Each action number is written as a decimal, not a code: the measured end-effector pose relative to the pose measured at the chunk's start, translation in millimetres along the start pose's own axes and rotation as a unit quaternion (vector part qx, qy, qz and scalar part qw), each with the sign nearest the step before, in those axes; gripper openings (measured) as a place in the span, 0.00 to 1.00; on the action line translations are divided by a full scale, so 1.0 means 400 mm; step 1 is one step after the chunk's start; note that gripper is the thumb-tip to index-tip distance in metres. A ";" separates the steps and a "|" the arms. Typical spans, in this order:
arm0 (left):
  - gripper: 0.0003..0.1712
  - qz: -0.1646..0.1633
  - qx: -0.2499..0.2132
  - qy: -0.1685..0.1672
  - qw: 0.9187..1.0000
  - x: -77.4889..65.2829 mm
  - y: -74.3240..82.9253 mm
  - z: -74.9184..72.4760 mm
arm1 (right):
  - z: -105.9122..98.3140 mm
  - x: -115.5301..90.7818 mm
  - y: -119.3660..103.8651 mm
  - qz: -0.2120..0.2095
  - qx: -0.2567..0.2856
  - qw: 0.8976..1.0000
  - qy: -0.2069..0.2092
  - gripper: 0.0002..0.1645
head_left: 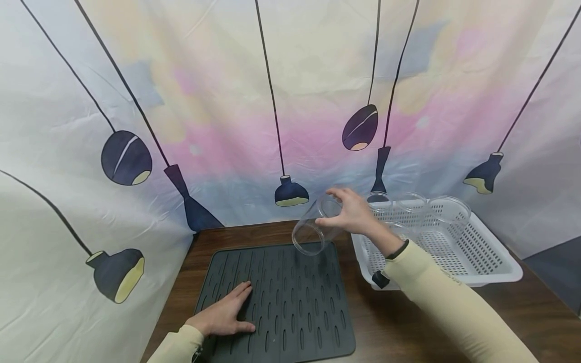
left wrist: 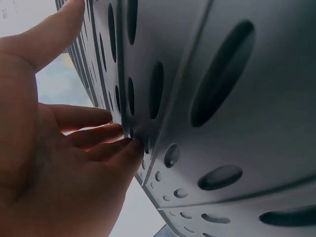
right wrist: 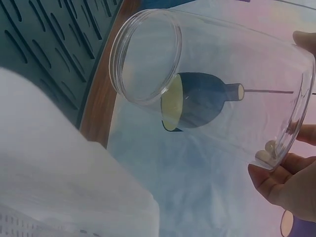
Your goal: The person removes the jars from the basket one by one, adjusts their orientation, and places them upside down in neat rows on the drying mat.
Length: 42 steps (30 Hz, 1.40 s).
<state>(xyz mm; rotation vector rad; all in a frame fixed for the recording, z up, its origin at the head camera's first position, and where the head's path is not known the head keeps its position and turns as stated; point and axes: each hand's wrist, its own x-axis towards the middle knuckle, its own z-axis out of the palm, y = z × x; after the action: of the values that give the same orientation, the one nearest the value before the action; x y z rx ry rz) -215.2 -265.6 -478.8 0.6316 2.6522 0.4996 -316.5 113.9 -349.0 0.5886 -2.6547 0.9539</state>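
My right hand (head_left: 351,214) grips a clear jar (head_left: 313,220) by its base, over the far right corner of a dark grey ribbed mat (head_left: 290,307). The jar tilts so that its ringed mouth points down and left. In the right wrist view, the fingertips (right wrist: 266,180) curl round the base end of the jar (right wrist: 217,54), and nothing shows inside it. My left hand (head_left: 224,312) lies on the left part of the mat with its fingers spread. In the left wrist view, those fingertips (left wrist: 126,150) touch the mat's slotted surface (left wrist: 173,133).
A white perforated basket (head_left: 497,278) stands right of the mat, partly hidden by my right forearm. Several clear jars (head_left: 449,210) are in it, along its far side. Everything stands on a brown wooden table (head_left: 363,322). A curtain printed with lamps (head_left: 227,101) hangs close behind.
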 end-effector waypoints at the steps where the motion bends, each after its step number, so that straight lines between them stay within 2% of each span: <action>1: 0.59 0.000 0.000 -0.001 1.000 0.000 -0.001 0.001 | 0.003 0.000 0.001 0.001 0.001 1.000 -0.003 0.52; 9: 0.60 0.002 0.012 -0.001 1.000 -0.001 -0.003 0.007 | 0.025 0.000 0.006 0.013 0.008 1.000 -0.022 0.53; 29: 0.58 -0.001 0.007 -0.006 1.000 -0.005 -0.007 0.010 | 0.074 0.011 0.000 0.021 -0.041 0.997 -0.056 0.55; 42: 0.58 0.002 0.007 -0.004 1.000 -0.008 -0.004 0.009 | 0.101 0.032 0.003 0.028 -0.048 0.995 -0.084 0.55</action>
<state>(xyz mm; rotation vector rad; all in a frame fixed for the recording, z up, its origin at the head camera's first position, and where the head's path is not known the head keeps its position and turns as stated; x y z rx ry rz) -211.6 -267.5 -481.6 0.6410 2.6494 0.4801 -332.6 84.6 -375.4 0.6004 -2.8617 0.8186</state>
